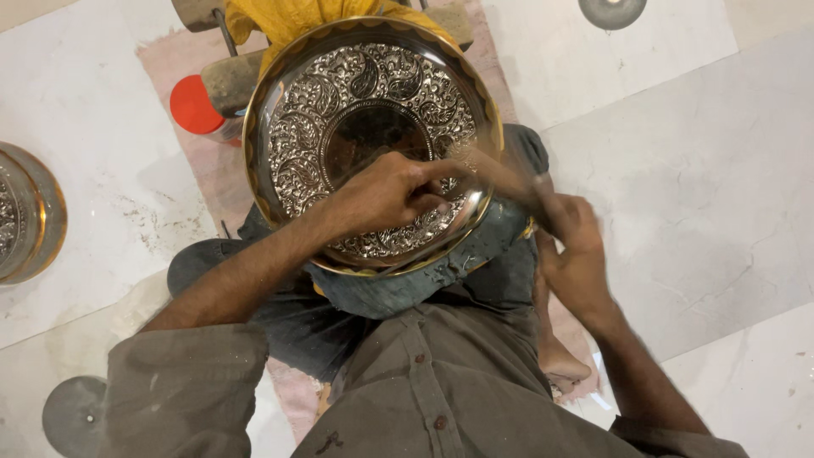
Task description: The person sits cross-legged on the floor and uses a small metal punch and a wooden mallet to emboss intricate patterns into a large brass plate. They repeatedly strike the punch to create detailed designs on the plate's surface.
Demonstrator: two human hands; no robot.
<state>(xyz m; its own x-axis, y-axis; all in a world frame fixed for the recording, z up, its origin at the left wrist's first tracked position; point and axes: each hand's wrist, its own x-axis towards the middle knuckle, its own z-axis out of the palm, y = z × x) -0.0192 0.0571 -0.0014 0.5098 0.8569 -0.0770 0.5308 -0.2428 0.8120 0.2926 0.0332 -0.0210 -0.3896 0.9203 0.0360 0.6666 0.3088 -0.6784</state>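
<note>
Embossed metal plate (373,140) propped on lap, pattern covering nearly all its face; left hand (386,197) pinched shut on a small tool, hardly visible, at the lower rim, right hand (570,242) blurred, grip unclear.

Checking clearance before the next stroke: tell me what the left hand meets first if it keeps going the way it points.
The left hand points right across the embossed metal plate; it would likely meet the blurred right hand first, though depth is unclear.
</note>
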